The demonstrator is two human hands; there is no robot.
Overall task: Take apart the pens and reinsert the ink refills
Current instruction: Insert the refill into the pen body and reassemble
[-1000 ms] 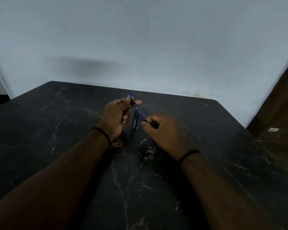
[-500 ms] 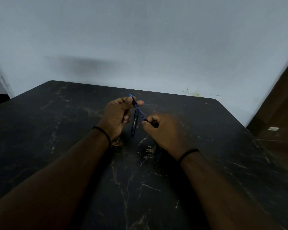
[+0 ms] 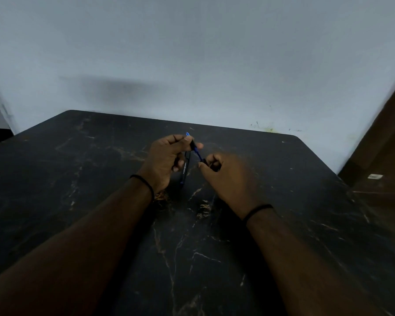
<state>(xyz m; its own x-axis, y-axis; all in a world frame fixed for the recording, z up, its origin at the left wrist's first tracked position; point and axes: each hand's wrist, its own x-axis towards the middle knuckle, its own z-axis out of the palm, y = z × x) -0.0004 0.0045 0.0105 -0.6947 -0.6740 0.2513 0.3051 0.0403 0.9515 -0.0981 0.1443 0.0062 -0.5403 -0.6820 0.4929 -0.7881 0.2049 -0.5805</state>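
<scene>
My left hand point(image 3: 167, 156) pinches a black pen part with a blue end point(image 3: 193, 144) between thumb and fingers, held above the table. A thin blue ink refill point(image 3: 199, 156) runs from that part down to my right hand point(image 3: 224, 176), whose curled thumb and forefinger pinch its lower end. A second black pen barrel point(image 3: 184, 168) with small print hangs or lies just below my left hand, pointing toward me; whether my left fingers also hold it is hidden.
Both hands work over the far middle of a black marble-patterned table point(image 3: 100, 179). A pale wall stands close behind it. Brown wooden furniture point(image 3: 388, 156) with a small white label rises at the right edge.
Both hands have shifted very slightly; my right hand has edged closer to the left along the refill. The grips look the same.
</scene>
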